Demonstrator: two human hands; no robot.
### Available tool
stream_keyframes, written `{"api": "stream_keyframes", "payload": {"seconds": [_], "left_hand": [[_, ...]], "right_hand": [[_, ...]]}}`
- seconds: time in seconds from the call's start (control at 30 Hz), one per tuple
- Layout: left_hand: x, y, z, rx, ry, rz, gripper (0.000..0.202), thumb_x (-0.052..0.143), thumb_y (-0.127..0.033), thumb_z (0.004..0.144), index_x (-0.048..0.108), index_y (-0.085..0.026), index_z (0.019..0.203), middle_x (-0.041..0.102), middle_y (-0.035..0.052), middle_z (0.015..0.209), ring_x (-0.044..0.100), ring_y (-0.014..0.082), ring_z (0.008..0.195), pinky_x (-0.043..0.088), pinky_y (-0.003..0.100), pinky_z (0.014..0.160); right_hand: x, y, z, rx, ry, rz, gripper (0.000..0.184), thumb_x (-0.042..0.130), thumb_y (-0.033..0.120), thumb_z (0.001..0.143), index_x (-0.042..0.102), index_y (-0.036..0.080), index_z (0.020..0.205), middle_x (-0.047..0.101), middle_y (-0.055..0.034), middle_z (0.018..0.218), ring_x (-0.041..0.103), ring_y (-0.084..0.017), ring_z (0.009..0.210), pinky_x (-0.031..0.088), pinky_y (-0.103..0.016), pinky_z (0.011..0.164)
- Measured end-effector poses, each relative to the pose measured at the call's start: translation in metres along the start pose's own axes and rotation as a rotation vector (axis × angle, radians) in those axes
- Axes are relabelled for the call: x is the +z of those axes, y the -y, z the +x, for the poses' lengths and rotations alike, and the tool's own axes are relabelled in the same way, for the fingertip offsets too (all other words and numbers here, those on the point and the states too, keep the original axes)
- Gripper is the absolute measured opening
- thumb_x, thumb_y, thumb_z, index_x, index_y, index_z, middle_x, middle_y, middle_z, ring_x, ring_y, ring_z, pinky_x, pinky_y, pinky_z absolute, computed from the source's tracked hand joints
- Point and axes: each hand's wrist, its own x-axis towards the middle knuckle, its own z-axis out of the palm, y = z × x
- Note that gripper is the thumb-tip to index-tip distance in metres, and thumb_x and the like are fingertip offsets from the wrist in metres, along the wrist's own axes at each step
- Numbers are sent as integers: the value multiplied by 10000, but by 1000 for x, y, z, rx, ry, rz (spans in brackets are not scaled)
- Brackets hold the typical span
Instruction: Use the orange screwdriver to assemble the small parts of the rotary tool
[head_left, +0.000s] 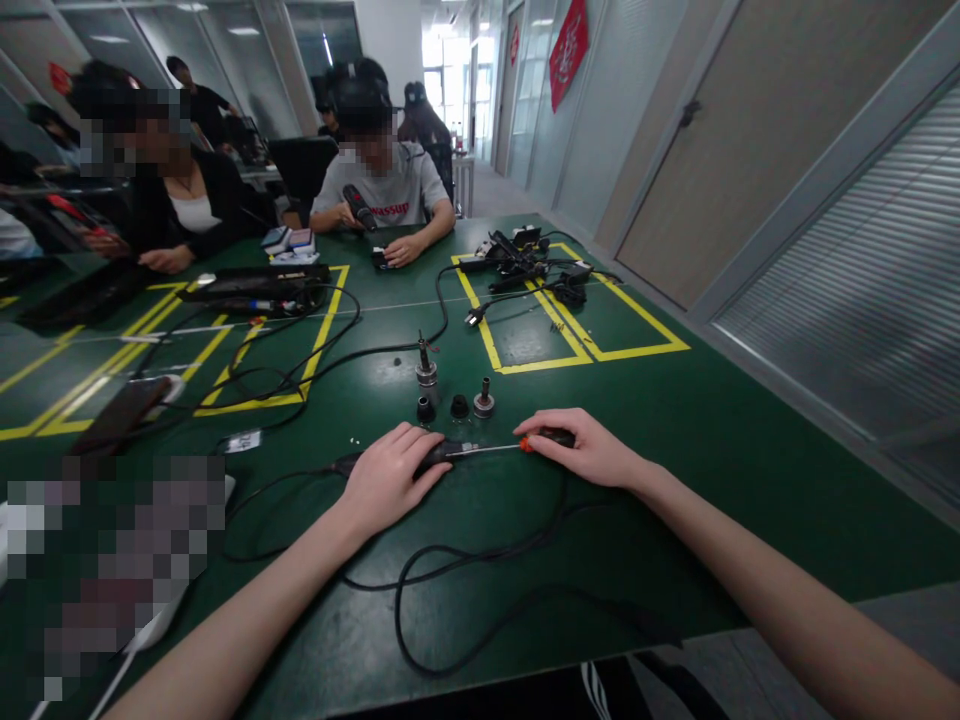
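Note:
My left hand (390, 478) lies closed over a black corded tool (442, 453) on the green table (675, 430), pinning it down. My right hand (581, 447) grips a screwdriver (525, 443) with a red and black handle. Its metal shaft points left into the end of the black tool. Just beyond my hands stand three small metal and black parts: a tall tip piece (426, 370), a black cap (459, 406) and a short metal piece (484, 400).
The tool's black cable (480, 555) loops over the near table edge. Yellow tape boxes (570, 330) mark the table, with chargers and plugs (525, 262) inside one. Two people sit across the table with tools. A phone (124, 412) lies left.

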Motion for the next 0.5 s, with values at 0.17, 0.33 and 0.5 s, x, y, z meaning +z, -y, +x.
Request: {"api": "stream_keyframes", "payload": {"seconds": [0.17,0.33,0.5], "left_hand": [[1,1,0,-3,5,1,291,577,-386,1029,669,-153,1176,759,69,1036,689,228,955,598,362,809],[3,1,0,-11,2,-10,292,563,-393,1034,669,-160,1173,759,72,1041,688,230,953,597,370,817],[3,1,0,-23,6,-13,274,570,-388,1030,662,-170,1168,760,68,1043,689,227,961,589,357,817]], "right_hand": [[1,-3,1,49,28,52,321,572,402,999,791,173,1052,786,-72,885,707,-171,705,557,-282,653],[0,-6,0,57,-75,104,289,714,415,897,797,183,1049,786,-69,886,730,-198,792,589,-319,763],[1,-10,0,100,-114,175,351,801,455,817,802,185,1041,784,-70,916,733,-202,802,601,-323,751]]}}
